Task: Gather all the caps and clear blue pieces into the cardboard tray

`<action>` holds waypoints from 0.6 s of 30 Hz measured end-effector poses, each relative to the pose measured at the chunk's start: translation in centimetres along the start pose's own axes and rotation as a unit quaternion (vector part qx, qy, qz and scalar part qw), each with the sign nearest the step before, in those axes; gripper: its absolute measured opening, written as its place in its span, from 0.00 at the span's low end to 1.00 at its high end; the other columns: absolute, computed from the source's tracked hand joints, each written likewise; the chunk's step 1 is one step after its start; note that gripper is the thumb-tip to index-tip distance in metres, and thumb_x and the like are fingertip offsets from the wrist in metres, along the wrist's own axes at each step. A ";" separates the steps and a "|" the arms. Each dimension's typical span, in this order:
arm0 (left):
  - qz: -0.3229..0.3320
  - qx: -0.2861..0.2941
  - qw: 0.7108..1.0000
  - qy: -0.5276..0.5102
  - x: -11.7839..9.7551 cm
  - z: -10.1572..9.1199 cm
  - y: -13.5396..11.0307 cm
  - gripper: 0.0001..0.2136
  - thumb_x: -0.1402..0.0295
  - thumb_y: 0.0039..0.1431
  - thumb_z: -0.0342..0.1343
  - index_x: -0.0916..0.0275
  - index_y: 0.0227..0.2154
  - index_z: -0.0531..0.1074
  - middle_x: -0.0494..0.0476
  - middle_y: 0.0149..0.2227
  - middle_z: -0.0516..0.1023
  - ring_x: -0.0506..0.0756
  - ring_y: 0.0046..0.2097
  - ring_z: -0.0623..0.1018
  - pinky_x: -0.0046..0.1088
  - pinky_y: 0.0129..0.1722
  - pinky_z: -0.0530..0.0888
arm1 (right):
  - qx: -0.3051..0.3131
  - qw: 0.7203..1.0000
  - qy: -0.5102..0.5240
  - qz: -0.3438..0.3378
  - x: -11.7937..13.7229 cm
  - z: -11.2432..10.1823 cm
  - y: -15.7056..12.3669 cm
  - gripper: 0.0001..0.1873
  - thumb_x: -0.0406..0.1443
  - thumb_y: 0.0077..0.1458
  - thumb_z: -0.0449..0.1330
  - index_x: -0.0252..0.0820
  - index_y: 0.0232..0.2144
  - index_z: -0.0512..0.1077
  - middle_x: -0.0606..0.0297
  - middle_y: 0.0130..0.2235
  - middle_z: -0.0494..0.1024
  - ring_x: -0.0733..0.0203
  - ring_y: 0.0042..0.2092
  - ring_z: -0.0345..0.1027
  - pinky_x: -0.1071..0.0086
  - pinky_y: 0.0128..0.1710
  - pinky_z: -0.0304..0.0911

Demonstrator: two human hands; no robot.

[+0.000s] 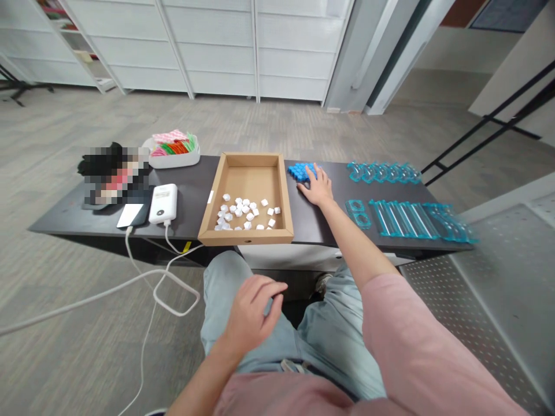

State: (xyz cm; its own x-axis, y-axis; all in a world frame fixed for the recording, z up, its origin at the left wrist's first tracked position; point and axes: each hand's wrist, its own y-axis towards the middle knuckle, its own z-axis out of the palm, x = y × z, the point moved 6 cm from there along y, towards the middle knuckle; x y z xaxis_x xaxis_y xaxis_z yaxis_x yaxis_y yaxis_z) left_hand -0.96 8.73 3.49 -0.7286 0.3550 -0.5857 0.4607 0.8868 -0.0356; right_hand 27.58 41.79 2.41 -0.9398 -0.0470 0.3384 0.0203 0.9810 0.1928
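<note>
Your right hand [318, 188] over blue plastic-looking pieces [298, 171]; step in hand: seemingly a reach.
Fingers spread, no grip evident; lifting one piece calls for a pinch. Left hand [255, 306] half-open, seemingly empty. Pieces on dark-grey table [309, 228], right of brown cardboard tray [285, 202]; beyond, grey carpeted floor [299, 124], white panelled cabinets [299, 58].

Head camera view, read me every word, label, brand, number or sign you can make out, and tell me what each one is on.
No text can be read anywhere.
White device: faint marks on top, too small and blurred to read.
White sticker on the cardboard tray: no legible writing.
Blue pieces at the right hand: no lettering I can make out.
</note>
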 end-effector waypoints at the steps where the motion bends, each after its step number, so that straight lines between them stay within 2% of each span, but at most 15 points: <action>1: 0.004 -0.097 0.995 -0.003 0.3 -2.6 0.1 0.21 0.54 0.78 0.42 0.35 0.58 0.79 0.63 0.52 0.84 0.69 0.55 0.84 0.59 0.62 0.83 | 0.008 1.000 0.001 0.000 0.0 0.2 0.4 0.46 0.52 0.72 0.62 0.44 0.84 0.61 0.47 0.88 0.51 0.30 0.86 0.43 0.28 0.82 0.48; 3: 0.024 -0.300 0.953 -0.035 0.9 -8.1 -0.1 0.15 0.58 0.78 0.47 0.38 0.57 0.77 0.61 0.48 0.83 0.67 0.52 0.83 0.56 0.60 0.83 | 0.017 1.000 0.008 -0.003 -0.1 0.6 0.9 0.44 0.53 0.73 0.61 0.45 0.83 0.64 0.48 0.87 0.55 0.31 0.86 0.46 0.28 0.82 0.47; 6: 0.069 -0.466 0.881 -0.046 2.0 -14.6 0.9 0.11 0.61 0.77 0.54 0.46 0.56 0.77 0.58 0.46 0.81 0.64 0.49 0.83 0.52 0.55 0.83 | 0.013 1.000 0.017 -0.017 0.1 0.8 0.3 0.40 0.51 0.75 0.60 0.47 0.82 0.67 0.50 0.85 0.60 0.32 0.85 0.50 0.29 0.81 0.50; 8: 0.027 -0.510 0.858 -0.060 4.5 -17.6 2.9 0.13 0.60 0.78 0.55 0.53 0.58 0.77 0.58 0.50 0.81 0.61 0.50 0.82 0.47 0.55 0.82 | 0.012 0.999 0.016 -0.027 0.3 0.7 -0.9 0.38 0.49 0.76 0.59 0.48 0.81 0.68 0.50 0.85 0.61 0.33 0.84 0.52 0.29 0.81 0.53; 11: -0.019 -0.541 0.837 -0.077 10.1 -20.6 6.9 0.16 0.63 0.77 0.54 0.62 0.60 0.75 0.59 0.50 0.81 0.57 0.52 0.81 0.39 0.58 0.79 | 0.021 0.999 0.013 -0.044 0.9 0.3 -3.5 0.36 0.47 0.76 0.59 0.47 0.81 0.69 0.49 0.84 0.63 0.33 0.84 0.54 0.31 0.80 0.57; 13: -0.063 -0.543 0.834 -0.079 14.6 -21.7 9.7 0.15 0.68 0.74 0.55 0.66 0.58 0.73 0.57 0.47 0.80 0.54 0.50 0.80 0.33 0.53 0.78 | 0.018 0.998 0.015 -0.056 1.4 -0.3 -5.1 0.36 0.47 0.76 0.60 0.47 0.80 0.69 0.48 0.83 0.64 0.33 0.83 0.55 0.33 0.79 0.58; 15: -0.102 -0.513 0.851 -0.053 18.4 -22.0 12.3 0.11 0.73 0.72 0.53 0.67 0.55 0.71 0.53 0.42 0.78 0.52 0.45 0.77 0.28 0.48 0.76 | 0.001 0.998 0.018 -0.058 1.6 -0.9 -6.1 0.39 0.49 0.74 0.63 0.47 0.81 0.68 0.48 0.84 0.63 0.32 0.83 0.54 0.33 0.79 0.57; 18: -0.104 -0.477 0.872 -0.032 21.8 -21.9 14.5 0.07 0.79 0.69 0.52 0.63 0.44 0.69 0.47 0.35 0.73 0.52 0.40 0.72 0.27 0.49 0.75 | -0.004 0.999 0.021 -0.040 1.6 -1.3 -6.3 0.48 0.54 0.70 0.69 0.47 0.83 0.64 0.47 0.86 0.57 0.30 0.84 0.51 0.33 0.79 0.56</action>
State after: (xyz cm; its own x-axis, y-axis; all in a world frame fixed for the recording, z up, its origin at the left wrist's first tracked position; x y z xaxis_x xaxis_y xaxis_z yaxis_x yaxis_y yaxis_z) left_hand -21.27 35.75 7.96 -0.7019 0.1661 -0.6926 -0.3318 0.7841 0.5244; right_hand 26.41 35.33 2.90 -0.9234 -0.1330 0.3600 -0.0513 0.9724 0.2275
